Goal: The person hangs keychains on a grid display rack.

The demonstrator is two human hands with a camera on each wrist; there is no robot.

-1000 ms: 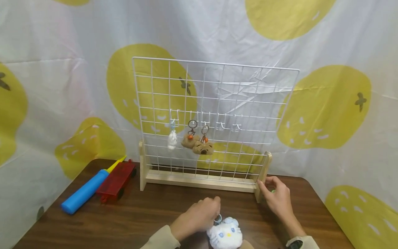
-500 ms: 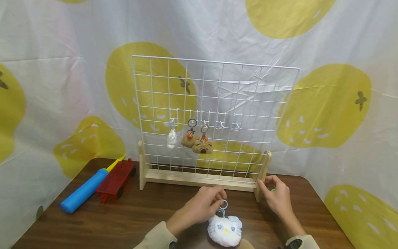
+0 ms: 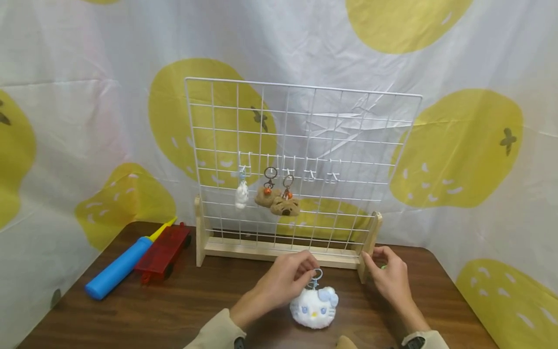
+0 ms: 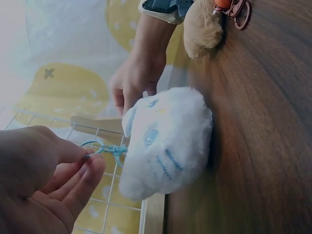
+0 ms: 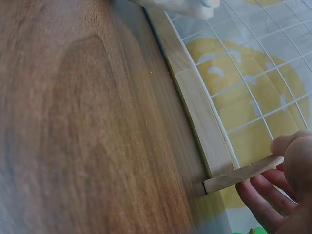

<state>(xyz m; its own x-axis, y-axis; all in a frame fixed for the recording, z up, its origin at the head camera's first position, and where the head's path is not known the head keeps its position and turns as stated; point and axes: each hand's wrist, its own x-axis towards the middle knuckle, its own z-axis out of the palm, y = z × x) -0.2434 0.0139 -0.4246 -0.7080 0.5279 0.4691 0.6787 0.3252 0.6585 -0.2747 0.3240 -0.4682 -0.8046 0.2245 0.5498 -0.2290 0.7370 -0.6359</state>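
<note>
My left hand (image 3: pixel 285 278) pinches the light-blue ring of a white plush cat-head keychain (image 3: pixel 314 310). In the left wrist view, thumb and fingers meet on that ring (image 4: pixel 92 145) and the plush head sits close to the tabletop. At the right end of a white wire grid rack, my right hand (image 3: pixel 390 276) grips the wooden upright (image 3: pixel 369 247), thumb on one side and fingers on the other. From hooks on the grid hang a small white plush keychain (image 3: pixel 241 195) and two brown bear keychains (image 3: pixel 285 207). Right of them are two bare hooks (image 3: pixel 310 175).
On the left of the table lie a blue tube with a yellow tip (image 3: pixel 117 266) and a red toy wagon (image 3: pixel 162 254). A brown plush keychain (image 4: pixel 202 29) lies near the front edge. Something green (image 3: pixel 383 266) shows behind my right hand. A fruit-patterned curtain hangs behind the rack.
My left hand has moved forward and slightly right toward the rack, drawing the white cat-head keychain along by its ring. The right hand stays at the upright.
</note>
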